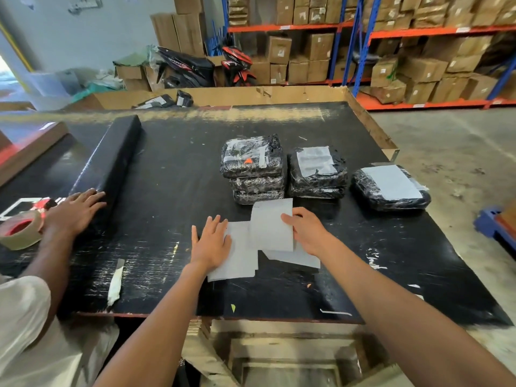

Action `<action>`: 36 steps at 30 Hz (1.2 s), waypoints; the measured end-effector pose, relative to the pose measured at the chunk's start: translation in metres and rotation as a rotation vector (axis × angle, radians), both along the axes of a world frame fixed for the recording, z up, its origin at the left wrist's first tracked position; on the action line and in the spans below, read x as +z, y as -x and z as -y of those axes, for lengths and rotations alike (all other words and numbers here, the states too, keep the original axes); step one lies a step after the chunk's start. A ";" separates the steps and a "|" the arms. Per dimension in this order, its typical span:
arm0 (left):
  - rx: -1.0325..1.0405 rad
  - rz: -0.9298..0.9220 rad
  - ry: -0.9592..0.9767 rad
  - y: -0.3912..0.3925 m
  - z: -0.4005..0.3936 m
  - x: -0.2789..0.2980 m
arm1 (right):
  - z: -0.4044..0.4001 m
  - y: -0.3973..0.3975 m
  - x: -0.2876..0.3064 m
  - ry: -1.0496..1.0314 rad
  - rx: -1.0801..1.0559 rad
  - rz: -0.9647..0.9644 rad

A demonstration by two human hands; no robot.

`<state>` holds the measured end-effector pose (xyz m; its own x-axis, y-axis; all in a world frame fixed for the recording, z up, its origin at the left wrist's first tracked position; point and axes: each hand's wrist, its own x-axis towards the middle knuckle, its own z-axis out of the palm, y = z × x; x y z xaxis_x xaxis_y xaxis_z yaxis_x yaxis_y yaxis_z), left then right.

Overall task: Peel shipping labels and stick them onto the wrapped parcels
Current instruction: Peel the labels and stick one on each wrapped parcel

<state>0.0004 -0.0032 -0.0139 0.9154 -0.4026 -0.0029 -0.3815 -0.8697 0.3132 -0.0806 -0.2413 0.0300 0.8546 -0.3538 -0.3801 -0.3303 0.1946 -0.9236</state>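
Observation:
Several grey-white label sheets (269, 233) lie overlapped on the black table (173, 174), close in front of me. My left hand (210, 243) rests flat, fingers spread, on the lower left sheet (237, 261). My right hand (305, 229) pinches the right edge of the top sheet. Behind the sheets stand black wrapped parcels: a stack of three (252, 169), a second stack (317, 173) and a single parcel (391, 188) at the right. The top parcel of each bears a pale label.
Another person's hand (74, 210) lies on a long black roll (111, 171) at the left. A roll of brown tape (21, 230) and a knife (116, 283) lie nearby. A cardboard bin (223, 94) with parcels stands behind the table. Shelves of boxes (391, 60) fill the back.

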 end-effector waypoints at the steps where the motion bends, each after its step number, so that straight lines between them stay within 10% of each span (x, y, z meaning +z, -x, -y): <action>1: 0.008 0.089 0.013 0.000 0.005 0.005 | 0.007 0.004 0.005 -0.025 -0.011 0.027; 4: 0.000 0.136 0.360 0.012 0.037 0.030 | 0.029 0.016 0.014 -0.082 -0.004 0.077; 7: -0.007 -0.436 0.828 0.033 0.082 0.061 | 0.046 0.028 0.019 -0.071 0.038 0.090; 10: -0.010 -0.621 1.021 0.045 0.117 0.070 | 0.059 0.038 0.024 -0.046 0.074 0.103; 26: -0.073 -0.964 1.198 0.070 0.180 0.084 | 0.113 0.060 0.037 0.241 -0.061 0.281; 36: 0.291 -0.670 1.426 0.058 0.192 0.081 | 0.117 0.084 0.042 0.091 0.168 0.183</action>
<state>-0.0579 -0.1955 0.0675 0.9462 -0.2478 -0.2082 0.2703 0.2511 0.9294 -0.1643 -0.3581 0.0716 0.9558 -0.2272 -0.1867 -0.1766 0.0646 -0.9822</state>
